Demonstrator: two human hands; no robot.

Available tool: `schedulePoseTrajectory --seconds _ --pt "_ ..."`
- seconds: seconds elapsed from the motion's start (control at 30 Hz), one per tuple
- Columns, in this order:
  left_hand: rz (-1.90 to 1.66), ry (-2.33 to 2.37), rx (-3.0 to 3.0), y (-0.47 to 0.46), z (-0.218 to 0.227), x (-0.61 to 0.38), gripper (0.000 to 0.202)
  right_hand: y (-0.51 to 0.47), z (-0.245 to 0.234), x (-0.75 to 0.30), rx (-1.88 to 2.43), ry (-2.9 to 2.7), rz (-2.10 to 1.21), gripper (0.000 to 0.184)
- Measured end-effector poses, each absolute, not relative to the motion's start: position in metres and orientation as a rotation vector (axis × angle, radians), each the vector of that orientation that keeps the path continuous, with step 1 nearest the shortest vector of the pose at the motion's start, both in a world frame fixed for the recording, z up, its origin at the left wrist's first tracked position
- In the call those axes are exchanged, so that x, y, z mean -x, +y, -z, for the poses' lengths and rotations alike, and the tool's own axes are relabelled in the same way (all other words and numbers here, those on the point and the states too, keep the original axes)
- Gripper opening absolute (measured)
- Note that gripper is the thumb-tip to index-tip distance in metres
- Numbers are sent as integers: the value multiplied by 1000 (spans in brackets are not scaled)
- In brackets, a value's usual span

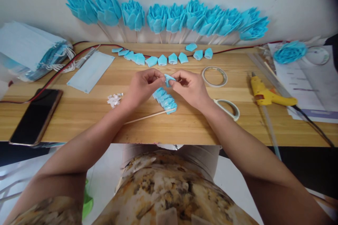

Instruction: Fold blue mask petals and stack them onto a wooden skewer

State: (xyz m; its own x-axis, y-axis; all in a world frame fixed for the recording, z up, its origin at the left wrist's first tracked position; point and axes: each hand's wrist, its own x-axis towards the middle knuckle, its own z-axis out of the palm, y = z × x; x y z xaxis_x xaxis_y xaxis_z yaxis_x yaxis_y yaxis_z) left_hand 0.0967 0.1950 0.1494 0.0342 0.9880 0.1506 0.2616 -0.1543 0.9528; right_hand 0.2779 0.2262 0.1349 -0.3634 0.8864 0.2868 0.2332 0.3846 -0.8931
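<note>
Between my two hands, just above the table, is a small folded blue fabric petal (168, 80). My left hand (146, 83) pinches its left side with thumb and fingers. On the right side, my right hand (189, 87) grips it the same way. Just below the hands lies a row of overlapping blue petals (165, 100) on the wood. A thin wooden stick (148, 116) rests with its tip on the lowest of them. Farther back, several separate folded petals (162, 59) form a curved line.
Blue fabric flowers (157, 17) on sticks lean along the wall. To the right are tape rolls (226, 79), a yellow glue gun (264, 93) and papers (303, 77). A phone (37, 116), a flat face mask (91, 71), white scraps (114, 100) and a mask pack (29, 47) are left.
</note>
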Motion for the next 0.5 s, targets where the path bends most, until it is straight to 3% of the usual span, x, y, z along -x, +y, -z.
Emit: schedulePoseTrajectory --seconds 0.23,0.5 --pt "-1253 1234 -1367 197 -151 -94 27 229 -140 -281 964 -1655 -1167 13" --pt "-1087 1235 -1357 196 -153 -96 25 228 -141 -281 962 -1645 -1279 15"
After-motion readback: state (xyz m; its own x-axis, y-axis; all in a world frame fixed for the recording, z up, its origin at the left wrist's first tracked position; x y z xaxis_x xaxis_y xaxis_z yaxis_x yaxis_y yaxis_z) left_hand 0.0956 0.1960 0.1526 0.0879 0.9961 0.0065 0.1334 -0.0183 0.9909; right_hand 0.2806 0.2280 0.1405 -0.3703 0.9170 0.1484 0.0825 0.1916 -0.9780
